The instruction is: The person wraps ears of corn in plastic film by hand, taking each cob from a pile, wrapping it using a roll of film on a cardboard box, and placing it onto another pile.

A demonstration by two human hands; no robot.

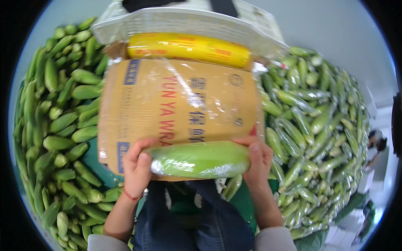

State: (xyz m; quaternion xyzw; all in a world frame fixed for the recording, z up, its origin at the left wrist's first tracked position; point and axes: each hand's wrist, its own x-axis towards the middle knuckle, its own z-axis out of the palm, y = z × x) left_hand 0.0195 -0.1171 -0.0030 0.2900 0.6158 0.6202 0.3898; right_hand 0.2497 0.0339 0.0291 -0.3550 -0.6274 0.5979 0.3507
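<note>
An ear of corn (200, 160) in green husk, shiny with clear plastic film, lies crosswise between my two hands. My left hand (139, 164) grips its left end, thumb toward me. At the other end, my right hand (256, 161) is closed on the tip. The ear is just over the near edge of a cardboard sheet (144, 100) covered in clear film. Beyond that sheet sits a yellow roll of plastic wrap (188, 48), lying sideways.
Unwrapped corn ears (58, 121) are heaped on the left. Film-wrapped ears (318, 125) make a big pile on the right. A white plastic basket (184, 19) stands behind the roll. My knees are below the cardboard, and people appear at the far right.
</note>
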